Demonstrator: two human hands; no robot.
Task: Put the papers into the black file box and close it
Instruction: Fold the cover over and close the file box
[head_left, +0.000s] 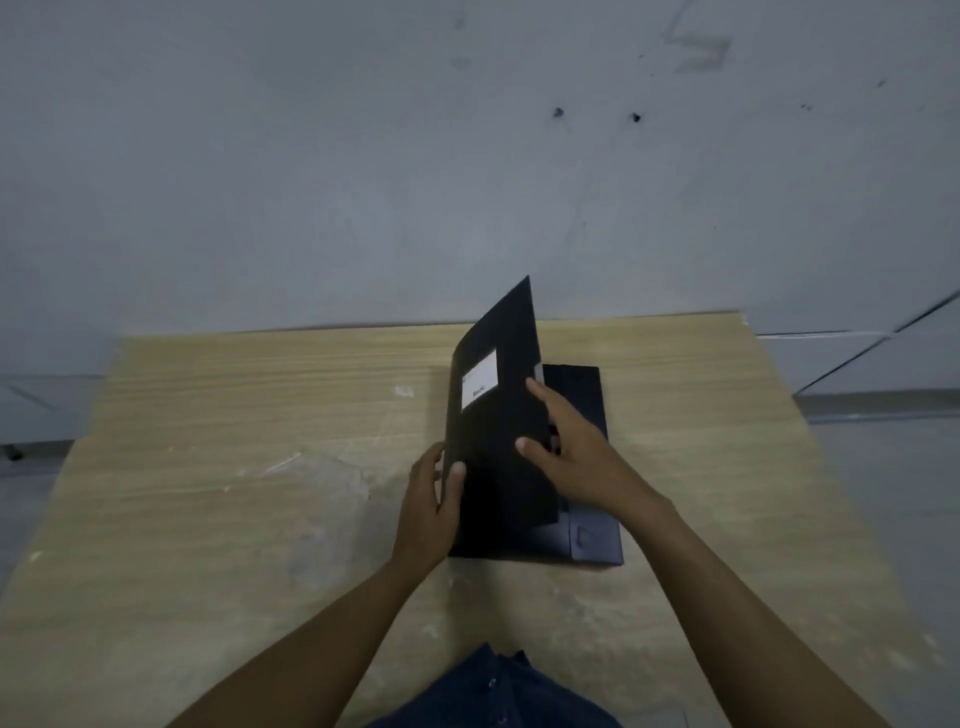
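Observation:
The black file box lies flat on the wooden table, right of centre. Its lid stands raised at a steep angle, with a white label on its outer face. My left hand pinches the lid's lower left edge, thumb on the outer face. My right hand rests against the lid's right edge, fingers spread, thumb on the outer face. A thin sliver of white paper shows behind the lid's right edge. The rest of the box's inside is hidden by the lid.
The light wood table butts against a grey wall at the back. Grey floor shows on both sides of the table. A dark blue garment sits at the bottom edge, at the table's near side.

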